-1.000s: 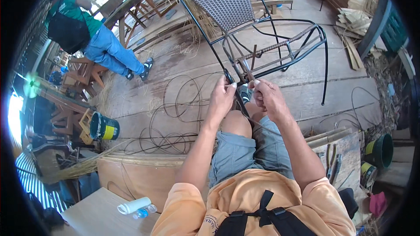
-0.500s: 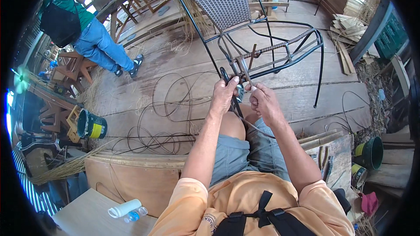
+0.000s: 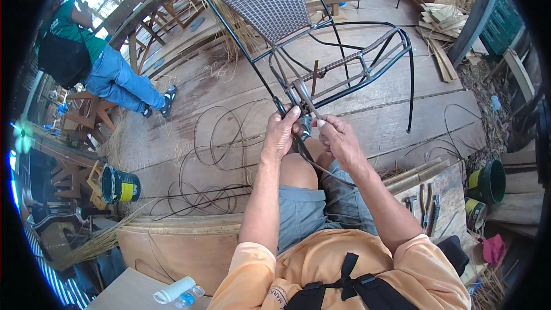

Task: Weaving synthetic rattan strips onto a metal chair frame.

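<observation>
A metal chair frame stands tilted before my knees, its woven brown-and-grey back at the far side and its seat bare. My left hand is closed round the dark frame tube at the near corner, thumb pressed on top. My right hand, just beside it, pinches a brown flat weaving strand running up to that corner. The strand's tail hangs below my right hand, over my thigh. A short brown strip sticks up from the seat bar, partly wrapped. My fingers hide where strand meets frame.
Loose strand coils spread over the plank floor on the left. Pliers and other hand tools lie on a board at my right. Green buckets stand on both sides. A person in a green shirt stands far left, near a workbench.
My view has shifted, so chair and hands sit further left in it. My right hand has turned slightly, its index finger stretched more along the strand. My left hand keeps its hold.
</observation>
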A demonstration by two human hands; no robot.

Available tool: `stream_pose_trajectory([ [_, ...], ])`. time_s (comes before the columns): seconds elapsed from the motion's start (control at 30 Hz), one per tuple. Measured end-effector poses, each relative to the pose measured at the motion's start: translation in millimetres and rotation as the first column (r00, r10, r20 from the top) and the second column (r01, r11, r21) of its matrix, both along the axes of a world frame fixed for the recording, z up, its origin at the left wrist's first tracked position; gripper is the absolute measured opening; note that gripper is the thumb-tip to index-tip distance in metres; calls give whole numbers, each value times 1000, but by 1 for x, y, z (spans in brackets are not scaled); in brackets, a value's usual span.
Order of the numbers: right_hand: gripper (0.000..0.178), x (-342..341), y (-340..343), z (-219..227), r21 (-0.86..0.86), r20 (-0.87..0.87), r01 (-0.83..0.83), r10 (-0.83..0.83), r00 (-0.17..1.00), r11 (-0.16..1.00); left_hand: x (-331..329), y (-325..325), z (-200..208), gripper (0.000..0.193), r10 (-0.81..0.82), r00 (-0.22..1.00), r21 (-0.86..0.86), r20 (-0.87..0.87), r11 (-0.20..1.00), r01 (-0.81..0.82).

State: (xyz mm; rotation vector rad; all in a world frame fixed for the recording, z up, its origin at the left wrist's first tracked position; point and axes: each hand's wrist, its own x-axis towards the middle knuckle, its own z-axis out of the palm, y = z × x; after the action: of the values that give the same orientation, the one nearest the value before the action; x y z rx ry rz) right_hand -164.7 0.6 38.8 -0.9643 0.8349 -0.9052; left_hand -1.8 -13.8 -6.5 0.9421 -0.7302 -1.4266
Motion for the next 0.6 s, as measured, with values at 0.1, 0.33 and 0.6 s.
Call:
stream_pose_trajectory([
  [0.1,20,-1,1,-5,22,-18,7,-6,1000,1000,-4,0,2,19,21,999,6,32,1000,-21],
  [0.33,22,2,10,-1,-32,33,21,-20,999,999,-7,-2,13,15,-38,999,15,-27,999,39],
  [0.6,24,1,12,-11,24,72,21,-22,997,1000,-2,0,8,12,6,999,8,-48,1000,-6],
])
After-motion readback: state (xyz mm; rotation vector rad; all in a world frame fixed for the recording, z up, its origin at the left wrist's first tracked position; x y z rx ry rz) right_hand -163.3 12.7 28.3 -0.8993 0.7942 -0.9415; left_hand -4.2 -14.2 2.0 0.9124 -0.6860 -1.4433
